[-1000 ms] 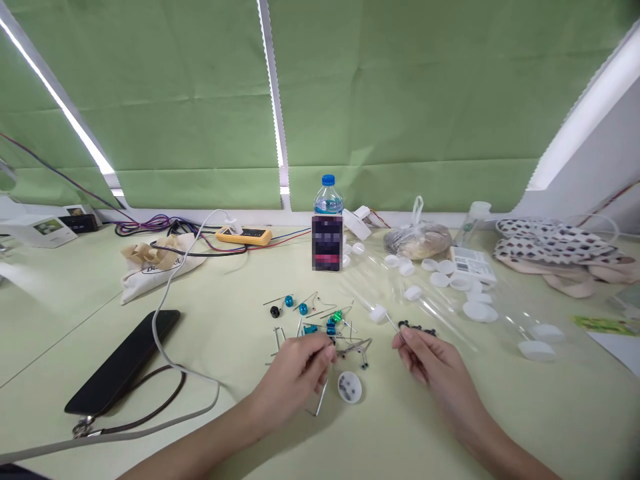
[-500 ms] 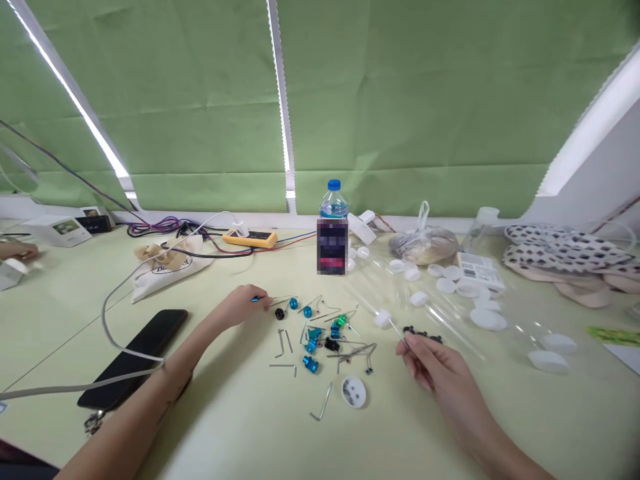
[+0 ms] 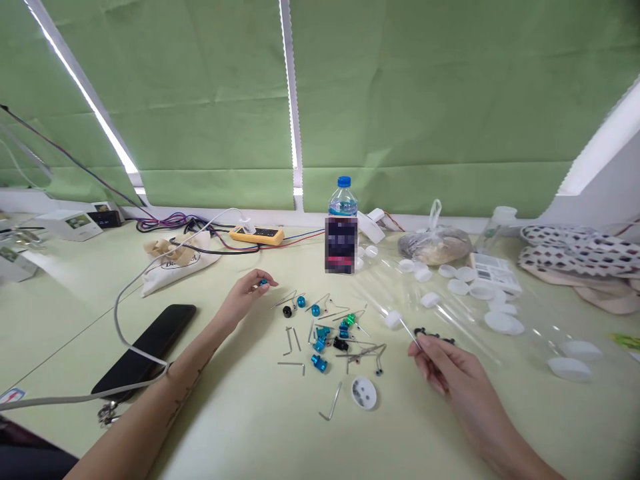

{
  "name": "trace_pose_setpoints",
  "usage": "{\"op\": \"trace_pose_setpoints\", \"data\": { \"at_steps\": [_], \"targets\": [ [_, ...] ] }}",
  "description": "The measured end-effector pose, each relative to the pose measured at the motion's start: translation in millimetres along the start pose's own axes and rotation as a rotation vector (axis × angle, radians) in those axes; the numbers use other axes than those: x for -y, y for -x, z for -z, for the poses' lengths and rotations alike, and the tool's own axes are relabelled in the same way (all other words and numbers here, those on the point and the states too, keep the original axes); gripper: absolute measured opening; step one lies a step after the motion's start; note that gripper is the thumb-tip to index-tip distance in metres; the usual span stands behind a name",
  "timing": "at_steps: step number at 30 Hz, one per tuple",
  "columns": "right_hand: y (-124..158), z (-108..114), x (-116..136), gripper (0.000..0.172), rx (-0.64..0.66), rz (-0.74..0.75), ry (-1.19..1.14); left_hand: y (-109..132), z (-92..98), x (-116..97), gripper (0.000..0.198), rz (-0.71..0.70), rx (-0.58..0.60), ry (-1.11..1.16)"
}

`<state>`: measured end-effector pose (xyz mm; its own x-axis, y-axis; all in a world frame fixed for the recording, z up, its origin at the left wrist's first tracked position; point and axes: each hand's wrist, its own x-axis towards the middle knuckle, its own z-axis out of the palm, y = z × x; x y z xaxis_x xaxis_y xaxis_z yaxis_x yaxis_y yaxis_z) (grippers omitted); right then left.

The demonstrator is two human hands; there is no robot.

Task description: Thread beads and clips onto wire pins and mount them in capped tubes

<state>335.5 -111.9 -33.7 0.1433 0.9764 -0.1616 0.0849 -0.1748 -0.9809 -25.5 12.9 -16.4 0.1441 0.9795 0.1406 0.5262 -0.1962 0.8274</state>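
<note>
My left hand is closed around a small blue metal part, which shows between its fingertips. It is just left of the cluster of parts. In my right hand a thin metal rod is pinched between thumb and fingers, its upper end by a white cap. Between the hands lie several blue fittings, a green fitting, a black fitting and thin rods with small ends. Several hex keys rest nearby. A white cap holding small dark pieces sits in front.
A black phone lies at left under a grey cable. Behind stand a yellow multimeter and a water bottle. Clear tubes, white caps and a plastic bag fill the right side.
My left hand has drawn back left and away from the loose rods, with the blue part still held. The view has turned slightly left. Another person's hand at far left has gone from view.
</note>
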Motion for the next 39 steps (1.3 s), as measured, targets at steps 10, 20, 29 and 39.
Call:
{"op": "trace_pose_setpoints", "data": {
  "at_steps": [10,20,29,39],
  "targets": [
    [2.8,-0.2,2.9,0.044,-0.017,-0.021,-0.001,-6.8,-5.3,20.2,0.031,0.061,0.026,0.001],
    [0.2,0.8,-1.3,0.046,-0.02,-0.011,-0.007,0.5,-0.9,2.3,0.03,-0.059,-0.127,-0.246],
    [-2.0,1.1,-3.2,0.046,-0.021,-0.005,-0.017,16.7,-20.9,-24.8,0.015,-0.271,0.178,-0.611],
    [-0.2,0.9,-2.4,0.046,-0.02,-0.003,-0.015,14.4,-11.3,-19.1,0.026,-0.282,0.138,-0.699]
  ]
}}
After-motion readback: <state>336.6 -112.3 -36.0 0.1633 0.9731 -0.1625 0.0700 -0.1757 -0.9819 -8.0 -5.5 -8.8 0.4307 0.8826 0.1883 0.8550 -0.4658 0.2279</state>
